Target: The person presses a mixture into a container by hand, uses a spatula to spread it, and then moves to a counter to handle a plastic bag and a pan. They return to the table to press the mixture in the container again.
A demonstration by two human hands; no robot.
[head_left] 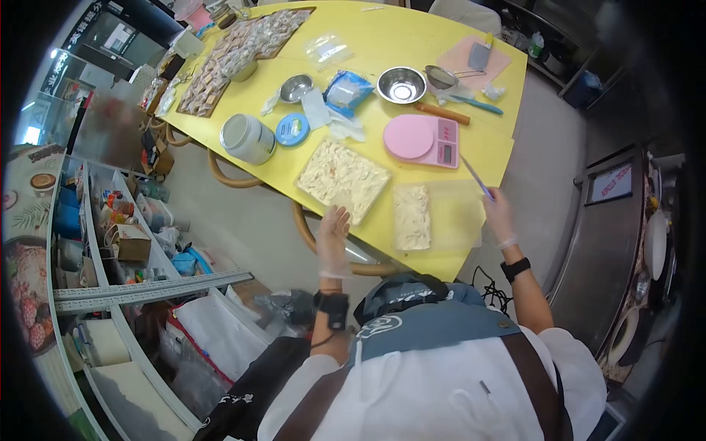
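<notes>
My right hand (500, 214), in a clear glove, is closed on the handle of a long thin knife (476, 175) near the table's right edge. The blade points up and left, toward the pink scale (421, 141). My left hand (335, 229), also gloved, has its fingers stretched out at the near edge of a tray filled with a pale, lumpy mass (342, 175). Whether the fingertips touch it I cannot tell. Between my hands a smaller pale slab (412, 217) lies on a clear sheet (454, 213).
On the yellow table (368, 37) stand a white tub (248, 138), a blue lid (292, 129), metal bowls (401, 85), a blue packet (348, 92), a wooden stick (443, 113) and a sieve (441, 77). Wrapped pieces (235, 59) cover a board at the back left.
</notes>
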